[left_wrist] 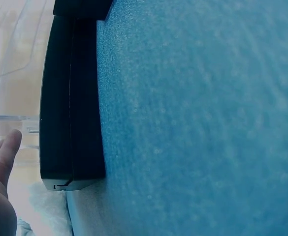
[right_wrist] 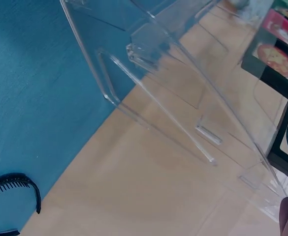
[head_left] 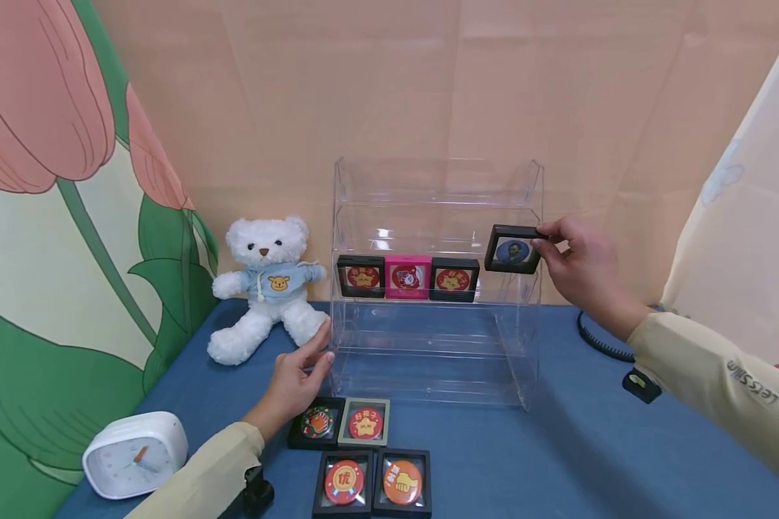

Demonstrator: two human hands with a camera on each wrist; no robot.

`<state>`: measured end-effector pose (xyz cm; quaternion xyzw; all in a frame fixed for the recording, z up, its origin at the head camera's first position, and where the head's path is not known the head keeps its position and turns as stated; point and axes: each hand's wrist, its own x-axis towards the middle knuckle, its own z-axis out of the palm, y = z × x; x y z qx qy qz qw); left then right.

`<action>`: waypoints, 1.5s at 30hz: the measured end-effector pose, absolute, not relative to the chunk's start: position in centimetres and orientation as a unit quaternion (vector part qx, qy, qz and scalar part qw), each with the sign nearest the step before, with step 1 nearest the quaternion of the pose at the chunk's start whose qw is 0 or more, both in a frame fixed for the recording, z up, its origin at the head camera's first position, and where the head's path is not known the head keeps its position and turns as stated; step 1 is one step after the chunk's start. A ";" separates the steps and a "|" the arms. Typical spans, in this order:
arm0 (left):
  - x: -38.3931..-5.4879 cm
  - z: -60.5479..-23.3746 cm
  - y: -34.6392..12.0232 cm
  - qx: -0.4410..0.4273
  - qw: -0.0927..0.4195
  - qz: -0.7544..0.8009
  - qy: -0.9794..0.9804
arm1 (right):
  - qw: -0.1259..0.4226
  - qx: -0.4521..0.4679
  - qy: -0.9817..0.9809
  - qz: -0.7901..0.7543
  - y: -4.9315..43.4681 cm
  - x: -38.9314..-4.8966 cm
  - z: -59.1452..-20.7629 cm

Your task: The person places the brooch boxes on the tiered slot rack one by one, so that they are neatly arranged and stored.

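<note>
Right hand (head_left: 581,263): pinches square black frame (head_left: 511,251)
Left hand (head_left: 298,378): fingers extended, beside clear tiered rack (head_left: 428,353)
Gap: between frame and shelved row (head_left: 407,277)

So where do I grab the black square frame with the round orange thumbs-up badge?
I'd pinch the black square frame with the orange badge by its right rim, coming from the right. It lies flat with that side free, while its left side sits close beside another black square frame with a red badge.
</note>
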<state>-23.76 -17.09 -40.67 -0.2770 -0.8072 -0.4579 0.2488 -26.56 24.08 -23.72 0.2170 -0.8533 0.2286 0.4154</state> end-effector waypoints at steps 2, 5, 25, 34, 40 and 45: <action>-23.7 -40.6 -17.1 -0.277 0.247 -0.454 -0.810 | 0.419 0.212 -0.854 0.223 24.0 -26.6 -23.8; -23.7 -40.7 -17.2 -0.278 0.246 -0.452 -0.811 | 0.415 0.204 -0.859 0.219 24.0 -26.8 -24.0; -23.5 -40.8 -17.2 -0.275 0.254 -0.447 -0.812 | 0.364 0.189 -0.888 0.206 23.6 -27.0 -25.9; -23.5 -40.9 -17.1 -0.273 0.253 -0.446 -0.814 | 0.357 0.175 -0.894 0.207 23.4 -27.1 -27.2; -23.4 -40.9 -17.0 -0.268 0.253 -0.445 -0.816 | 0.347 0.166 -0.900 0.208 23.3 -27.2 -27.6; -23.5 -41.0 -17.0 -0.270 0.263 -0.441 -0.815 | 0.342 0.160 -0.903 0.206 23.2 -27.1 -27.7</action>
